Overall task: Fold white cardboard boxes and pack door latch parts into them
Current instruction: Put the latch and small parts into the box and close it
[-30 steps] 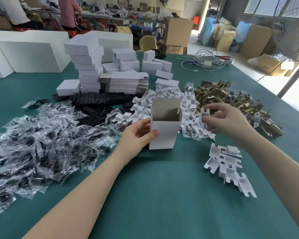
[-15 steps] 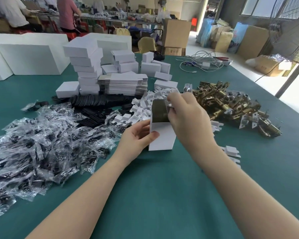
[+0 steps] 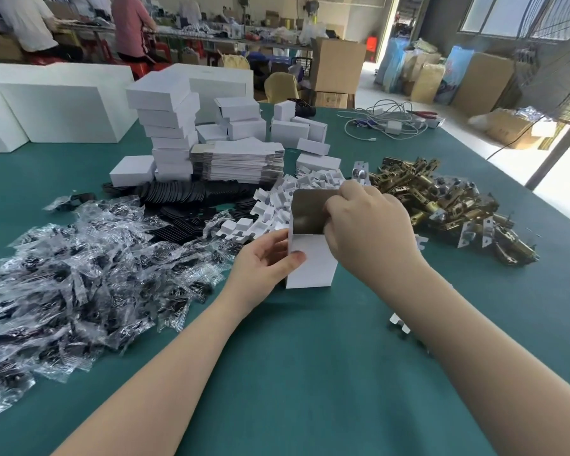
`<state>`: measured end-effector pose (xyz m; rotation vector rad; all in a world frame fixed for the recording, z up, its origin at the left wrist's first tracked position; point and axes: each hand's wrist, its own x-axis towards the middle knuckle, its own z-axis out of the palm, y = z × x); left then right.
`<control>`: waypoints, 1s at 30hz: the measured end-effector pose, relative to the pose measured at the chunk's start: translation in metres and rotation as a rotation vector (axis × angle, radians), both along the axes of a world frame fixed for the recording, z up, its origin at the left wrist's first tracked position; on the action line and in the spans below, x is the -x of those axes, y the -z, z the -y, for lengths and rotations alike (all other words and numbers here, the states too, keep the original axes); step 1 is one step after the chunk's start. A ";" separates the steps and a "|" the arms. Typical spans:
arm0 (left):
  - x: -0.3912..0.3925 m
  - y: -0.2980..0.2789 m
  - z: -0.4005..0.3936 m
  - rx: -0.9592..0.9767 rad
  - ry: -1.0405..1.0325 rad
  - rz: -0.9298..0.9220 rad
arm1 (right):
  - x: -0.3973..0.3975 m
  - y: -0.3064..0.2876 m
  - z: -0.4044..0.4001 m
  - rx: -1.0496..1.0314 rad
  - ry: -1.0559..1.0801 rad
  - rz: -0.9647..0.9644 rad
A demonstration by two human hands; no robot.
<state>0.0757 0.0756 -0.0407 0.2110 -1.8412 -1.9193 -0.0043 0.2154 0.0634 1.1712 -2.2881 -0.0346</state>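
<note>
An open box [image 3: 311, 263] stands upright on the green counter [image 3: 310, 373], near its middle, mouth up and its brown inside showing. The left hand [image 3: 265, 261] grips the box by its left wall, thumb across the white front and fingers behind, which seems meant to keep the light carton from tipping or sliding while something goes in. The right hand [image 3: 364, 225] is at the box's right rim with fingers curled down into the mouth; it looks to be pushing a piece inside, but whatever it pinches is hidden by the fingers, so I cannot tell what, if anything, it has hold of. Supplies lie in an arc within reach of both hands: white inserts [image 3: 277, 209] in a heap just behind the box, brass latches [image 3: 441, 205] piled toward the right edge, bagged parts [image 3: 79, 274] spread across the left side, and black plates [image 3: 191, 195] beyond them. Flat blanks [image 3: 241, 161] are stacked behind the inserts, and finished boxes [image 3: 167, 126] are piled toward the far left, away from the working spot. A few stray inserts [image 3: 399, 324] lie just left of the right forearm. By the look of it, this box is folded and in the filling stage, with its top flaps not yet closed.
</note>
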 end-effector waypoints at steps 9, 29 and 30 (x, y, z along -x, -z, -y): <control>0.002 0.003 -0.001 0.109 -0.096 -0.016 | -0.018 -0.019 0.025 -0.247 0.141 0.067; 0.000 -0.026 0.014 0.187 -0.239 -0.031 | 0.014 0.116 0.006 0.906 -0.270 1.242; -0.001 -0.034 0.026 0.174 -0.364 -0.047 | 0.014 0.115 0.005 0.887 -0.280 1.242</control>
